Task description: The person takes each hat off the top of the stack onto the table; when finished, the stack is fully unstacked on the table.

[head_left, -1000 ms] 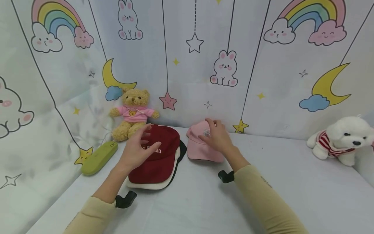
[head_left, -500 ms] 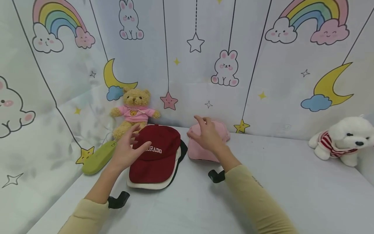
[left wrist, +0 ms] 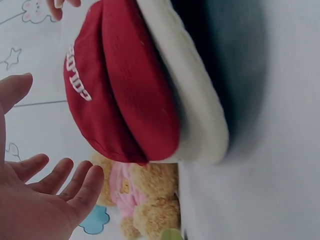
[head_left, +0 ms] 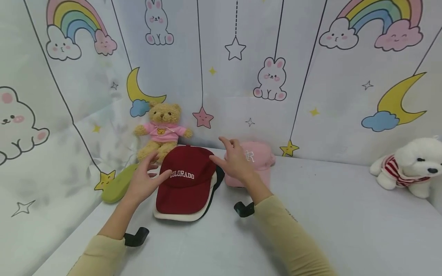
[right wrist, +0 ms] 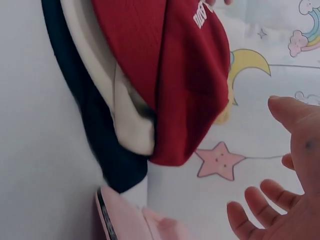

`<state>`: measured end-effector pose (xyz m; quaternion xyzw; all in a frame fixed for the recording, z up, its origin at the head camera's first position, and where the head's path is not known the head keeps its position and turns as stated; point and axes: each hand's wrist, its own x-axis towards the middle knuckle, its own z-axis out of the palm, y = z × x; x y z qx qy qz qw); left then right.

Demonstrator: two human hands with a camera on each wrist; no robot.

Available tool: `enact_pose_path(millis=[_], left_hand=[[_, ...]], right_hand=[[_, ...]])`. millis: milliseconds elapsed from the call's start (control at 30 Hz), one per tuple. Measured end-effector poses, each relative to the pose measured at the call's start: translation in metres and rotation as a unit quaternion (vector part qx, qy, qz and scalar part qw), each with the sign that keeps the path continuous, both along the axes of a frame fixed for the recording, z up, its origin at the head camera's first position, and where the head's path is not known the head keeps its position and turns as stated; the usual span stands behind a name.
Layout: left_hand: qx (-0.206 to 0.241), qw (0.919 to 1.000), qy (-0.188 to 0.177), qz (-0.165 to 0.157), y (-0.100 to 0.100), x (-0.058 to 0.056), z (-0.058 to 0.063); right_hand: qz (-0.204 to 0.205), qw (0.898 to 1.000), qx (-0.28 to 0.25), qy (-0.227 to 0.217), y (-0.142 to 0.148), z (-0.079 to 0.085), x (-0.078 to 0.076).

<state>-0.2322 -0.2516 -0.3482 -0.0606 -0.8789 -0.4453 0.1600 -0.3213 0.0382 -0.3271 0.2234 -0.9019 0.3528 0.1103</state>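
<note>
A dark red baseball cap (head_left: 186,195) lettered COLORADO tops a stack on the table, with a cream cap (left wrist: 200,100) and a dark navy cap (right wrist: 95,120) beneath it. My left hand (head_left: 141,184) hovers by the red cap's left side, fingers spread and holding nothing. Over at the stack's right, my right hand (head_left: 236,161) is raised with fingers apart, also holding nothing. It partly hides a pink cap (head_left: 260,155) lying just right of the stack. Both wrist views show a gap between each hand and the red cap.
Behind the stack sits a teddy bear (head_left: 164,126) in a pink hoodie. A green elongated case (head_left: 119,186) lies at the left, partly behind my left hand. A white plush dog (head_left: 407,166) sits at the far right. A patterned cloth backdrop (head_left: 224,88) rises behind the white table (head_left: 331,214).
My right hand has moved left, from over the pink cap toward the stack's right side. My left hand has shifted slightly left, off the red cap's lettering. The caps stay in place.
</note>
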Motion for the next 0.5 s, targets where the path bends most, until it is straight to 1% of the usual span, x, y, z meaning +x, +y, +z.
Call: enact_pose_path(millis=[133, 300, 400, 500], left_hand=[[-0.003, 0.9999, -0.015, 0.007, -0.006, 0.0, -0.005], [0.005, 0.9993, -0.037, 0.005, -0.011, -0.002, -0.011], [0.015, 0.9983, -0.057, 0.003, -0.015, -0.002, -0.013], [0.013, 0.9969, -0.078, 0.004, -0.018, -0.002, -0.016]], right_hand=[[0.007, 1.0, -0.006, -0.001, -0.01, -0.003, 0.001], [0.014, 1.0, -0.017, -0.003, -0.021, -0.007, 0.003], [0.02, 0.999, -0.033, -0.013, -0.027, -0.01, 0.005], [0.025, 0.998, -0.053, -0.026, -0.031, -0.012, 0.006]])
